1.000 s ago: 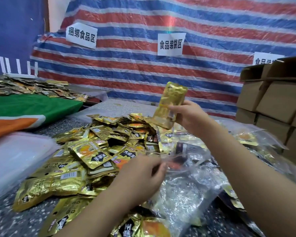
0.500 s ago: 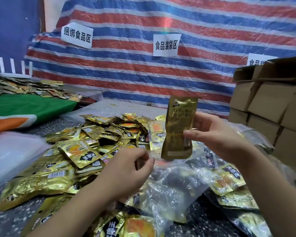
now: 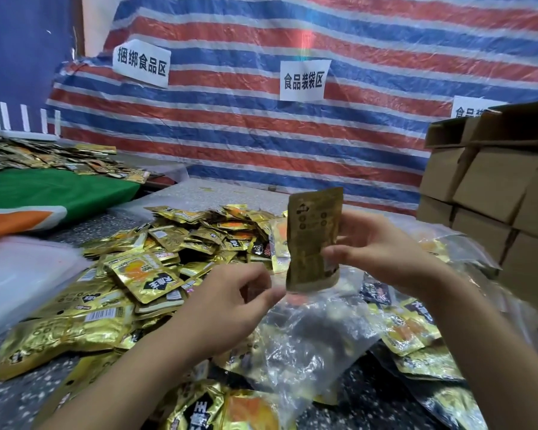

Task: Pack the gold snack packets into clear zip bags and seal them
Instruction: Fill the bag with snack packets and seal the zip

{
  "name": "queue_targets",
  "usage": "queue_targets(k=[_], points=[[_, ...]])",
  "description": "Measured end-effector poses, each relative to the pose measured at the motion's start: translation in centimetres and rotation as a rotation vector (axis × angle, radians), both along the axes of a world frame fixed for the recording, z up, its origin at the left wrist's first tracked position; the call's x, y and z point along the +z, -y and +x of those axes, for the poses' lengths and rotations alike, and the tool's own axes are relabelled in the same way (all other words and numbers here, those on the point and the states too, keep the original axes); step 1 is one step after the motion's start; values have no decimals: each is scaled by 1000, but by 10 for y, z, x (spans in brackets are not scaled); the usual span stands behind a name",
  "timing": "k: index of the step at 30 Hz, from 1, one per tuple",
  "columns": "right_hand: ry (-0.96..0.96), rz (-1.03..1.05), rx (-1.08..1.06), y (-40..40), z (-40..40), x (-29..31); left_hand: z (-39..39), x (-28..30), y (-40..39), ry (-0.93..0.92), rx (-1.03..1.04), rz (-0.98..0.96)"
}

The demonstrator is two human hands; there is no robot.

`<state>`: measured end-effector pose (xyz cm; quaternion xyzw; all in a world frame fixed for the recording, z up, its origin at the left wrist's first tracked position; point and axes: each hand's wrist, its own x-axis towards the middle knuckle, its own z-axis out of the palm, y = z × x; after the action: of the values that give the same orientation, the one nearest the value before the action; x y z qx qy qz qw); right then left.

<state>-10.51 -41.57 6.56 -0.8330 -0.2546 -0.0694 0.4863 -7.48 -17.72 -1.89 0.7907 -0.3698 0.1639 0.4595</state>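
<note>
My right hand [image 3: 376, 249] holds a gold snack packet [image 3: 312, 237] upright, back side toward me, thumb and fingers pinching its right edge. The packet's bottom hangs just above the mouth of a clear zip bag [image 3: 305, 339]. My left hand [image 3: 230, 305] pinches the bag's upper left rim. The bag lies crumpled on the table with some packets dimly visible inside. A big heap of loose gold packets [image 3: 156, 274] spreads to the left and behind my hands.
Filled clear bags [image 3: 416, 333] lie to the right on the speckled table [image 3: 10, 401]. Stacked cardboard boxes [image 3: 491, 187] stand at the right edge. A white tray [image 3: 19, 274] sits at left, and a green cloth [image 3: 44, 190] with more packets lies behind it. A striped tarp [image 3: 261, 135] hangs at the back.
My right hand brought the packet down from high over the heap and turned it upright above the bag's mouth. My left hand stayed pinching the bag's rim.
</note>
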Motion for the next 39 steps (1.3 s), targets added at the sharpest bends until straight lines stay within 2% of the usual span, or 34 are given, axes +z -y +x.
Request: queue_targets(k=[2,3,6,9,11,14,19,23,27,32,35,39], points=[[-5,61,6,0,0,0,-1,1,1,-9,-34,-26],[6,12,-8,1,-1,1,-2,1,1,-6,-48,-47],[45,-305,-93,6,-2,2,-2,4,0,10,-37,-91],[-22,-445,-118,8,-7,5,-2,4,-1,7,-39,-91],[-73,-449,-93,9,-10,7,-3,4,0,14,-28,-75],[-126,-399,-30,9,-12,9,-5,6,1,-39,-10,-179],[-93,-254,-32,5,-13,9,-5,16,4,-404,20,-365],[-110,-225,-85,3,-14,11,-6,16,8,-508,-18,-423],[-123,-427,-127,-4,-19,13,-8,17,8,-501,-43,-420],[-143,-689,-118,-26,-24,7,-8,12,9,-402,-83,-383],[-94,-712,-165,-33,-20,1,-8,13,7,-392,-87,-403],[67,-681,-254,-32,-17,4,-5,13,8,-397,-4,-415]])
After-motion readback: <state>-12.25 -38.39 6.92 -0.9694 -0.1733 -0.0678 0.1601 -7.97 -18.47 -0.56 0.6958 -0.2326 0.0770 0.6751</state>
